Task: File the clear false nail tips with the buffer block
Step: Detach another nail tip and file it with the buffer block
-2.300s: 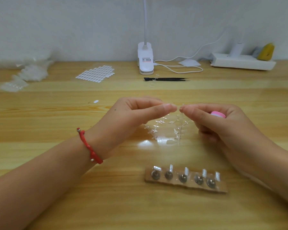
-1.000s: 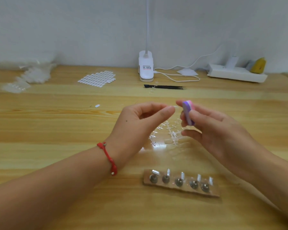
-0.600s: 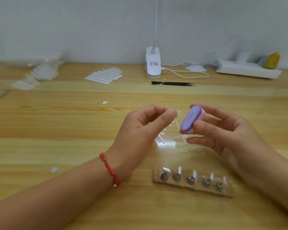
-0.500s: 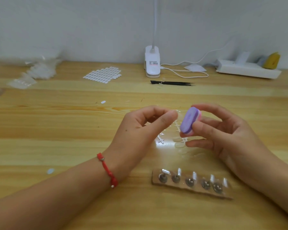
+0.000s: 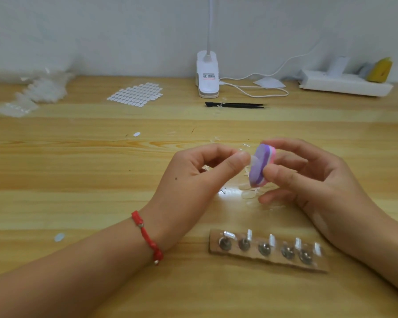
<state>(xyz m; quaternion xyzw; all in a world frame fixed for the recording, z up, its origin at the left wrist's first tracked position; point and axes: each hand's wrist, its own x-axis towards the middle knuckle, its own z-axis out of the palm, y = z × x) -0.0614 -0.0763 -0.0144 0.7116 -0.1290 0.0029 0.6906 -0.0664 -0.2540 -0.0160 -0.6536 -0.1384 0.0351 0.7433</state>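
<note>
The left hand point(image 5: 193, 180) pinches 1 clear nail tip point(image 5: 253, 159) between thumb and forefinger, the tip's edge against the purple face of the buffer block point(image 5: 259, 167). The right hand point(image 5: 319, 187) grips that block between thumb and fingers, holding it upright above the counter point(image 5: 78, 180). Loose clear tips point(image 5: 248, 194) lie under both hands. On the person's side of the hands sits a cardboard strip point(image 5: 253, 255) with 5 metal studs. Beyond the hands lie black tweezers point(image 5: 236, 104) and a white lamp base point(image 5: 207, 76).
</note>
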